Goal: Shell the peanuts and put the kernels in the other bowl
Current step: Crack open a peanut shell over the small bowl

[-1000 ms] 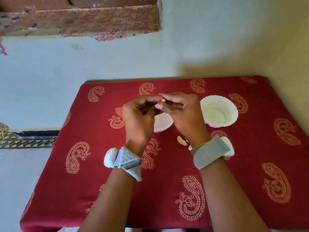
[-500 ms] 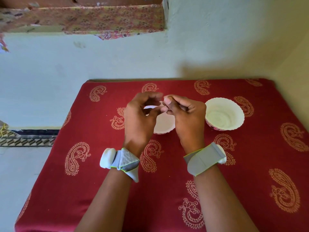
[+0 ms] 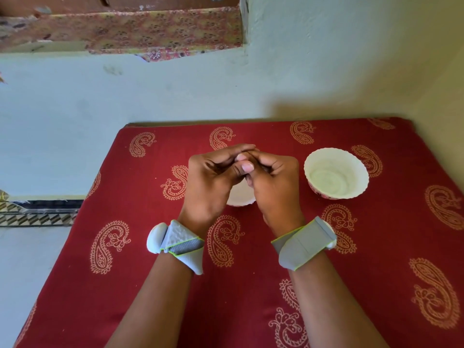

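Two hands meet over the middle of the table. The left hand (image 3: 211,182) and the right hand (image 3: 273,182) have their fingers curled inward, fingertips pressed together; whether a peanut sits between them I cannot tell, since nothing shows in the pinch.

Two white bowls stand on the cloth. One bowl (image 3: 336,172), round with a scalloped rim and a ribbed, glossy inside, stands just right of the right hand. The second bowl (image 3: 239,197) lies under the hands, only a smooth white slice of it showing between the wrists.

Two grey wristbands, the left one (image 3: 184,243) and the right one (image 3: 305,243), wrap the wrists, edged in yellow-green, each carrying a white rounded pod. The tablecloth (image 3: 125,285) is red woven fabric printed with tan paisley curls.
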Tool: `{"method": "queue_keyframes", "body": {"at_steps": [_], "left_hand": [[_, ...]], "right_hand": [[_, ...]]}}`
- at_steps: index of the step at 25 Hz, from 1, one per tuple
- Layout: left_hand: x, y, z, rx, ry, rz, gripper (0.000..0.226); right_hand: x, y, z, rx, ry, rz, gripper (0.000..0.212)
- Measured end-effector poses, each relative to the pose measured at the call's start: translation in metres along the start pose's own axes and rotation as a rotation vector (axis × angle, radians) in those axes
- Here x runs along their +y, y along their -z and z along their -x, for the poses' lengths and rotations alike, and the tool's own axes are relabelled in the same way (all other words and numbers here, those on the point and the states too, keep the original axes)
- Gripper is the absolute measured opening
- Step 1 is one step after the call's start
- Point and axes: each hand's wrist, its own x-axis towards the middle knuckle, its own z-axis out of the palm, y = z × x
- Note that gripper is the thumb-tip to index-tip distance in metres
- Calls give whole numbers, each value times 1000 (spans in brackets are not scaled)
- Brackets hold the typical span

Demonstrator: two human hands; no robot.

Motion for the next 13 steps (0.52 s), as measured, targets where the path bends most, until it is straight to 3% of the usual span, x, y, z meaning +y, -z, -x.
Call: {"method": "queue_keyframes", "body": {"at_steps": [4, 9, 13], "left_hand": [[-2, 1, -1, 2, -42, -10, 25], [4, 4, -4, -55, -90, 71, 40], [0, 4, 0, 41, -137, 45, 29]], "right_hand": [[-3, -3, 0, 20, -55, -25, 12], [-21, -8, -4, 94, -322, -372, 22], [-23, -8, -4, 48, -397, -356, 27]]}}
